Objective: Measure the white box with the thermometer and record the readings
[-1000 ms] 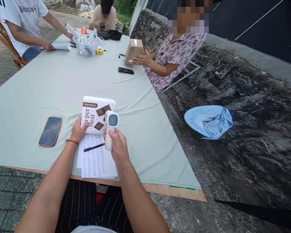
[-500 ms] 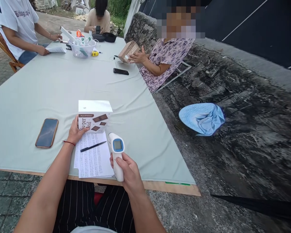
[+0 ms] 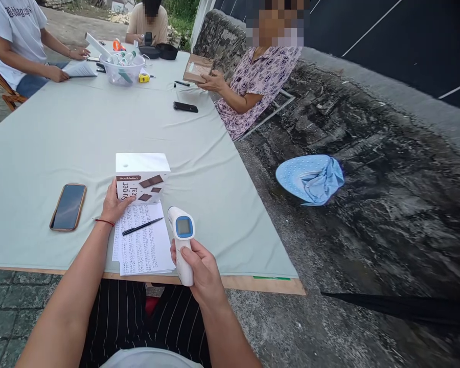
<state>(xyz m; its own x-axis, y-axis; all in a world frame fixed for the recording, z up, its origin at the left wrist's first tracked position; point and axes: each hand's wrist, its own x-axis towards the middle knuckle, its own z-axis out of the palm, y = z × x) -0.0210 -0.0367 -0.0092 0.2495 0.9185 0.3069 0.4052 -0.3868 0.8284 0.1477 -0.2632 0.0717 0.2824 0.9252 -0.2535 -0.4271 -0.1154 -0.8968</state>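
Note:
My left hand (image 3: 114,205) grips the lower left side of a white snack box (image 3: 142,174) with brown bars printed on its front, the thumb lying across that face. The box stands upright on the table. Printed paper sheets (image 3: 141,250) lie just in front of it, with a black pen (image 3: 142,226) slanting across them. My right hand (image 3: 204,271) is wrapped round the handle of a white infrared thermometer (image 3: 183,228), whose blue-rimmed screen faces me. The thermometer is held upright over the table's front edge, to the right of the sheets. The screen's reading is not legible.
A phone (image 3: 68,207) lies left of my left hand; another black phone (image 3: 185,107) is farther back. A clear plastic basket (image 3: 118,76) holds bottles. Three people sit around the table (image 3: 80,133), one holding a brown package (image 3: 196,68). A blue hat (image 3: 310,179) lies to the right.
The whole view has shifted slightly. My hands keep their holds on the box and thermometer. The person at right has tilted the brown package and lowered a hand onto it.

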